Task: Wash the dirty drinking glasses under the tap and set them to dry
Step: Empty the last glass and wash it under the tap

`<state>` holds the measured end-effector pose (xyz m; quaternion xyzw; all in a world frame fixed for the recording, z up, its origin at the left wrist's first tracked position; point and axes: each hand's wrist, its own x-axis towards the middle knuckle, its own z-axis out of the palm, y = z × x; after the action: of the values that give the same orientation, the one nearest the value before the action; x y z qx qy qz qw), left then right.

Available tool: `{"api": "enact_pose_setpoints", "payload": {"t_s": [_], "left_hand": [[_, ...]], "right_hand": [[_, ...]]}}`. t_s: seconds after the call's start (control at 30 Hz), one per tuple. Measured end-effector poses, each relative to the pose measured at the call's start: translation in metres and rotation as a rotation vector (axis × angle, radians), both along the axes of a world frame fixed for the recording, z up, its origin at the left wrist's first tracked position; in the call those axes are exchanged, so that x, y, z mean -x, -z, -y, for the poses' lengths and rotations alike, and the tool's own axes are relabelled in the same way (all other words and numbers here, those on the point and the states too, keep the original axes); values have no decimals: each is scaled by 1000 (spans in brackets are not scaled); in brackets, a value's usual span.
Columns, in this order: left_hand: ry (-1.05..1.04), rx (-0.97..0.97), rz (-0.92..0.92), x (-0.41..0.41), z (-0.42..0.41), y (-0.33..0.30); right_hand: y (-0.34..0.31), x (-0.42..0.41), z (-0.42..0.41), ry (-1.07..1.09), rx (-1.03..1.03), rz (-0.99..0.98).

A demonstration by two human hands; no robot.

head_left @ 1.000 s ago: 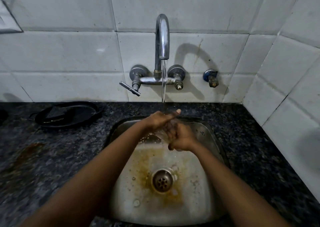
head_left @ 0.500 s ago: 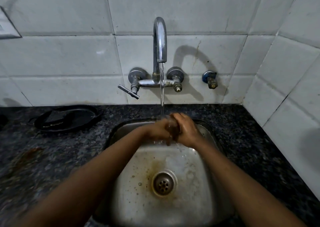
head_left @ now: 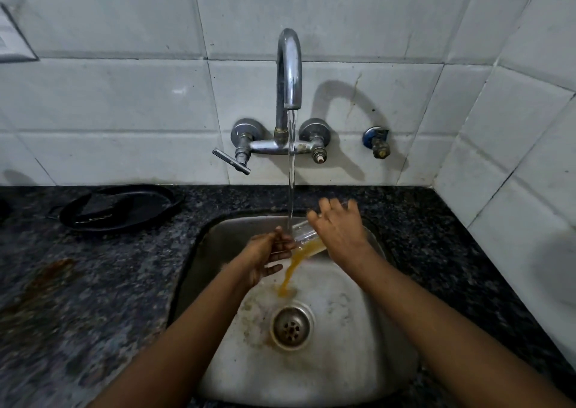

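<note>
While tap [head_left: 290, 74] runs, right hand [head_left: 338, 233] grips tilted glass [head_left: 307, 236] mid-frame | left hand [head_left: 265, 255] loose, fingertips at rim | orange dregs spilling into sink [head_left: 358, 345] | rinse step; next: refill, swirl

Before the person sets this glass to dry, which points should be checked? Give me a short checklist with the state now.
1. Tap running: ok.
2. Glass held over the sink: ok, right hand grips it, tilted.
3. Glass rinsed clean: not ok, orange liquid pours out.
4. Left hand free to rub: ok, open beside the mouth.
5. Drain clear: ok.
6. Drying place ready: cannot tell.
</note>
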<state>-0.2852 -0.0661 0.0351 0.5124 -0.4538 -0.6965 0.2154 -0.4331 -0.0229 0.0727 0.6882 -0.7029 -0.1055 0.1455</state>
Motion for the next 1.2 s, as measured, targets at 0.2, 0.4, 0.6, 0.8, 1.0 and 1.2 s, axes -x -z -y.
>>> {"api": "enact_pose_setpoints", "payload": {"t_s": [0.2, 0.4, 0.6, 0.8, 1.0, 1.2], "left_hand": [[74, -102, -360, 9, -1, -20], [742, 415, 137, 18, 0, -35], [884, 1411, 945, 22, 22, -32], [697, 338, -62, 10, 22, -63], [84, 720, 201, 20, 15, -43], [-197, 795, 589, 30, 13, -39]], "right_hand": [[5, -3, 0, 39, 4, 280], [4, 8, 11, -139, 51, 602], [1, 9, 7, -89, 155, 672], [-3, 1, 1, 52, 79, 690], [-3, -33, -13, 175, 54, 680], [8, -62, -27, 180, 100, 634]]}}
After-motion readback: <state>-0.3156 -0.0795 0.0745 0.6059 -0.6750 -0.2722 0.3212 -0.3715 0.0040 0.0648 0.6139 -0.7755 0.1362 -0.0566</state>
